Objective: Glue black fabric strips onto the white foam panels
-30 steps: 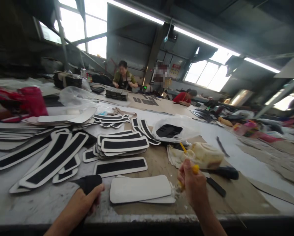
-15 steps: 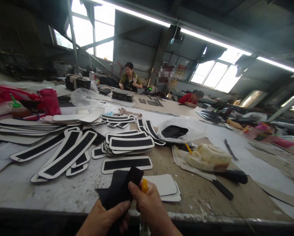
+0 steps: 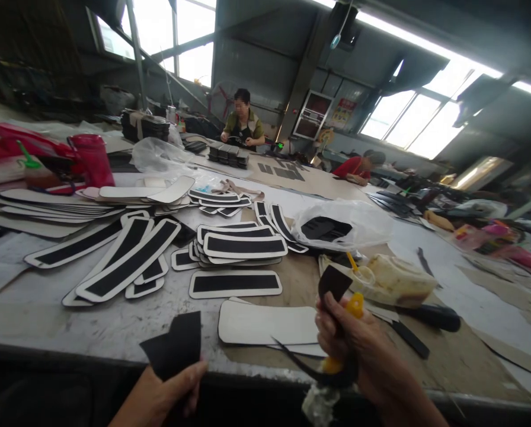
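Observation:
My left hand is low at the table's near edge and pinches a few black fabric pieces. My right hand is to the right, gripping a yellow-handled brush together with one black fabric piece that curls under the hand. Between the hands, on the table, lies a white rounded board on top of another one. Behind it lies a white board with a black strip glued on, and a pile of similar ones.
A glue pot with a brush stands on paper at the right, a black-handled tool beside it. A plastic bag holds black pieces. Long black-and-white strips lie left. Red bags at far left. Other people work at far tables.
The hands have parted: the right one took one black piece from the left hand's bunch and moved right with it and the brush. The left hand dropped lower.

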A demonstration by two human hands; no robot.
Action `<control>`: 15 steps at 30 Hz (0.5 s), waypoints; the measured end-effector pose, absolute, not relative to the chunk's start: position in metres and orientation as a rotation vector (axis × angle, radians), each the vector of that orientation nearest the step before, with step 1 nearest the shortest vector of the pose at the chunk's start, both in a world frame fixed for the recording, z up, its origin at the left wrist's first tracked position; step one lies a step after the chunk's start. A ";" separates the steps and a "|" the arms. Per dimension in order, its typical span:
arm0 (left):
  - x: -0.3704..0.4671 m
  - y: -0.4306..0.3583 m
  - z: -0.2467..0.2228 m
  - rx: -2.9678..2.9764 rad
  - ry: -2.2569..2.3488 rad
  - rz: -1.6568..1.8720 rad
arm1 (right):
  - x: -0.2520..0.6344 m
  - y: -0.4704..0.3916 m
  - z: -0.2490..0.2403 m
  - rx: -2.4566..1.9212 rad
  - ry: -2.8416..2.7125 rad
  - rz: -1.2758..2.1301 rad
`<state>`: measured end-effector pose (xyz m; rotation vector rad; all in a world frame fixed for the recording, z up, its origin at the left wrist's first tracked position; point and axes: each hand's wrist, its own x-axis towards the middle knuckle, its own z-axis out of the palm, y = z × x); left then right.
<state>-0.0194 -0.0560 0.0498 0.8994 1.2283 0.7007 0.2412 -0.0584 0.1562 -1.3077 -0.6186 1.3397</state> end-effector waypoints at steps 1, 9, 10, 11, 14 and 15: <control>-0.023 -0.049 0.049 0.935 1.275 0.712 | 0.248 -0.057 0.160 -1.368 -0.703 1.380; -0.003 0.002 0.060 0.997 1.277 0.562 | 0.227 -0.003 0.137 -1.573 -1.759 1.546; 0.000 0.007 0.059 0.987 1.258 0.551 | 0.220 0.005 0.130 -1.569 -1.847 1.540; 0.003 0.011 0.057 0.984 1.247 0.535 | 0.215 0.013 0.123 -1.564 -1.923 1.537; 0.009 0.021 0.049 0.990 1.246 0.492 | 0.204 0.033 0.105 -1.593 -2.092 1.501; 0.010 0.023 0.047 1.002 1.251 0.480 | 0.203 0.038 0.100 -1.613 -2.117 1.487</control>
